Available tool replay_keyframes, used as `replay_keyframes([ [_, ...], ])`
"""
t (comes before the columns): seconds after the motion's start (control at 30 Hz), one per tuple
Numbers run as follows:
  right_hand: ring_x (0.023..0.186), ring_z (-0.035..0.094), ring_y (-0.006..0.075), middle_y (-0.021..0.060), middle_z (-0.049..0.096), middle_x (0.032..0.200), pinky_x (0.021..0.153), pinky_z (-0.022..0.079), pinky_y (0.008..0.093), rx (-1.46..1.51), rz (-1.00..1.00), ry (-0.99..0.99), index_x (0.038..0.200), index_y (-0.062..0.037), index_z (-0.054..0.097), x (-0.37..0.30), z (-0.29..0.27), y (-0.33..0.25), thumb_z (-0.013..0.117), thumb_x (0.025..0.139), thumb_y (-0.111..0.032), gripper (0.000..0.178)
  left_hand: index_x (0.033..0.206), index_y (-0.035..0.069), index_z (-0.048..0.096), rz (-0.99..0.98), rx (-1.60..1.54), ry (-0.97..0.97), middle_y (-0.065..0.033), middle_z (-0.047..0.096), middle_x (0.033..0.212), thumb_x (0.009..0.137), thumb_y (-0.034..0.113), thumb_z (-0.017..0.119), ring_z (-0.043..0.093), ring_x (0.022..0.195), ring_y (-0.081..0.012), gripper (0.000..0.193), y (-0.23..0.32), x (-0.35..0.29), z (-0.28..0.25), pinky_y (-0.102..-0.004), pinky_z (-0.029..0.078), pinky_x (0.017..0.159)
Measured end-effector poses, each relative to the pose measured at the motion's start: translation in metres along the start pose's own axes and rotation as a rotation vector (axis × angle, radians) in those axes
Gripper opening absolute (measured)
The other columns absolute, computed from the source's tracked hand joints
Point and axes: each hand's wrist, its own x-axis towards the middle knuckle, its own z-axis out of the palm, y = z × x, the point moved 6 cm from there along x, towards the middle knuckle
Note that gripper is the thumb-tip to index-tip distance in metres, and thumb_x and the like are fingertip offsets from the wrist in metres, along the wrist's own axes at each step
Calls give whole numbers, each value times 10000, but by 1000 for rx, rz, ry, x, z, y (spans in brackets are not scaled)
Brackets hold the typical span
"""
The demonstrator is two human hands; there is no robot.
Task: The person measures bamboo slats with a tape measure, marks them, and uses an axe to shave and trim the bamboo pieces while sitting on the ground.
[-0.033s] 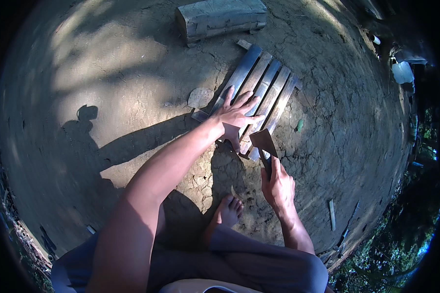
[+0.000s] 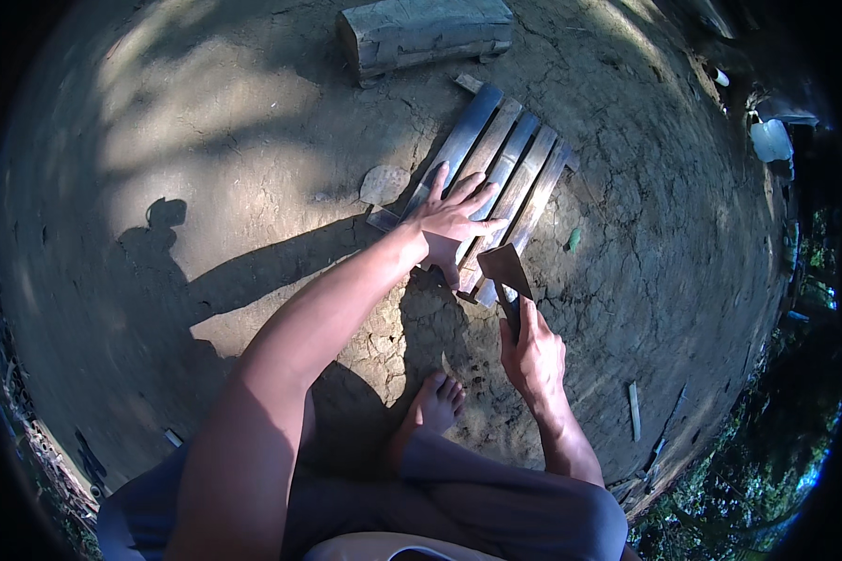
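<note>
A slatted wooden panel, with several weathered boards fixed across end battens, lies on the dirt ground in front of me. My left hand presses on its near-left part with fingers spread wide, holding nothing. Beside the panel's near right corner, my right hand is closed round the dark handle of a trowel-like hand tool. This tool has a flat brown blade, held up by the near end of the slats. Whether the blade touches the wood I cannot tell.
A squared log block sits beyond the panel. A flat roundish piece lies left of it, a green leaf right. My bare foot rests close in front. A pale stick and a white container are at the right.
</note>
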Motion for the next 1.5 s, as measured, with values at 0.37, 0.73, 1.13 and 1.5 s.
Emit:
replay_keyframes([
  [0.37, 730, 726, 430, 249, 714, 997, 634, 605, 509, -138, 18, -73, 1463, -40, 451, 15, -14, -9, 628, 993, -204, 528, 1619, 357, 364, 57, 22, 6, -191, 140, 1737, 384, 694, 934, 36, 1619, -365, 1401, 6, 8, 1, -761, -93, 1193],
  [0.73, 717, 730, 413, 223, 702, 1006, 612, 606, 509, -241, -52, -146, 1543, -130, 387, 18, -20, -28, 569, 1024, -243, 561, 1608, 400, 368, 12, -24, -40, -139, 110, 1752, 338, 736, 919, -8, 1623, -339, 1425, 5, -1, -7, -740, -99, 1206],
  [1.13, 689, 728, 434, 226, 708, 918, 602, 593, 543, -379, -97, -225, 1567, -114, 356, 14, -42, -32, 564, 1012, -203, 600, 1598, 429, 378, 20, 7, 19, -143, 123, 1751, 353, 660, 941, 27, 1626, -326, 1386, 5, -6, -3, -720, -89, 1221],
  [1.5, 725, 736, 419, 252, 713, 952, 606, 589, 523, -367, -76, -251, 1558, -95, 363, 22, -29, -20, 587, 992, -173, 614, 1603, 441, 357, -3, -1, -30, -108, 101, 1760, 320, 672, 930, 34, 1628, -303, 1424, 2, 3, 2, -714, -93, 1224],
])
